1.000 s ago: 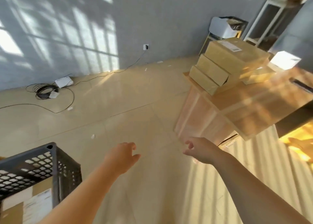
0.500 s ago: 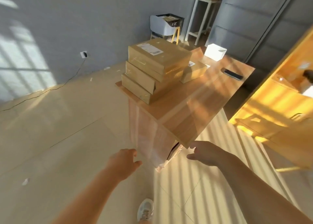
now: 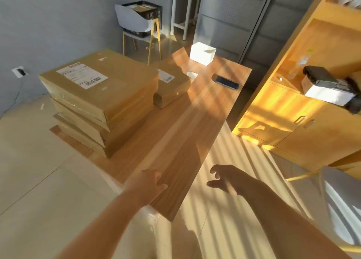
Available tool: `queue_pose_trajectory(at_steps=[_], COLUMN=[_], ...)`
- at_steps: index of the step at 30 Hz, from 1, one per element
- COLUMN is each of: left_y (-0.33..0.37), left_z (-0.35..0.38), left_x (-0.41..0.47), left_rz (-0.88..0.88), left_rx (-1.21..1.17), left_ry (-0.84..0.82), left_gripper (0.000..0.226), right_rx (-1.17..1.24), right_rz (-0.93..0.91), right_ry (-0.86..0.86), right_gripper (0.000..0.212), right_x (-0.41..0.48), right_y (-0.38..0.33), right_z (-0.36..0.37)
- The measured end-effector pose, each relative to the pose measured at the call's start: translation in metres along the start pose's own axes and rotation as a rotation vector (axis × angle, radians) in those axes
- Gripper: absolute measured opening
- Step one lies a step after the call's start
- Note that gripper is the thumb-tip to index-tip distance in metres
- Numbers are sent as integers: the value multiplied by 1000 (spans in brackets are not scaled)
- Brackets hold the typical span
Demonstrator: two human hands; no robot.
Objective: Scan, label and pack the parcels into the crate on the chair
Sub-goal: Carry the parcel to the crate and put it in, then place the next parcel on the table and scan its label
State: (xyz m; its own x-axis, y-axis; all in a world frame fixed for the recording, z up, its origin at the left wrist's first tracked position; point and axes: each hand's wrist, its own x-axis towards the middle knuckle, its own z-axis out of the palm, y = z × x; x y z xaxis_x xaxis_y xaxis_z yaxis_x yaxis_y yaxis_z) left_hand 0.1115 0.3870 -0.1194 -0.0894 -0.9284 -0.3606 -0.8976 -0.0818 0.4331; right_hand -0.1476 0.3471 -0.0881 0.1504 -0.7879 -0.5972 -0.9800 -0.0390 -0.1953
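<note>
Three flat brown parcels [image 3: 101, 94] lie stacked on the left end of a wooden table [image 3: 175, 145]; the top one carries a white shipping label. A smaller labelled parcel [image 3: 172, 86] rests beside the stack. My left hand [image 3: 150, 182] hovers over the table's near corner, fingers loosely curled and empty. Just off the table's right edge, above the floor, is my right hand [image 3: 226, 178], fingers spread and holding nothing. A black crate [image 3: 148, 14] with parcels inside sits on a grey chair [image 3: 134, 24] at the far wall.
A white box [image 3: 203, 53] and a dark phone [image 3: 226, 81] lie on the table's far end. A yellow shelf unit [image 3: 304, 106] stands to the right, holding a black and white device [image 3: 330, 88]. Another grey chair [image 3: 341, 206] is at the right edge.
The view has swung right from the near crate to the table, which is now much closer. Both empty hands have come up to the table's near corner.
</note>
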Motion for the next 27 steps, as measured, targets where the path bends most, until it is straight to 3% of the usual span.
queue_pose_trajectory(at_steps=[6,14,23,27], left_y=[63,149,155,141], left_z=[18,42,28,3], left_x=[85,168,241,290], left_rz=[-54,-197,-425,-484], left_rx=[-13,-70,-280,-416], left_ry=[-7,92,203,367], left_gripper=[40,33,24,22], right_rx=[-100,-167,-194,-157], right_rz=[-19,-137,-265,-311], right_ry=[-32,-51,-26,-21], right_gripper=[58,57,54,61], right_x=[60,145,246,302], right_y=[71,148,149,128], right_z=[-55,-144,-215,-241])
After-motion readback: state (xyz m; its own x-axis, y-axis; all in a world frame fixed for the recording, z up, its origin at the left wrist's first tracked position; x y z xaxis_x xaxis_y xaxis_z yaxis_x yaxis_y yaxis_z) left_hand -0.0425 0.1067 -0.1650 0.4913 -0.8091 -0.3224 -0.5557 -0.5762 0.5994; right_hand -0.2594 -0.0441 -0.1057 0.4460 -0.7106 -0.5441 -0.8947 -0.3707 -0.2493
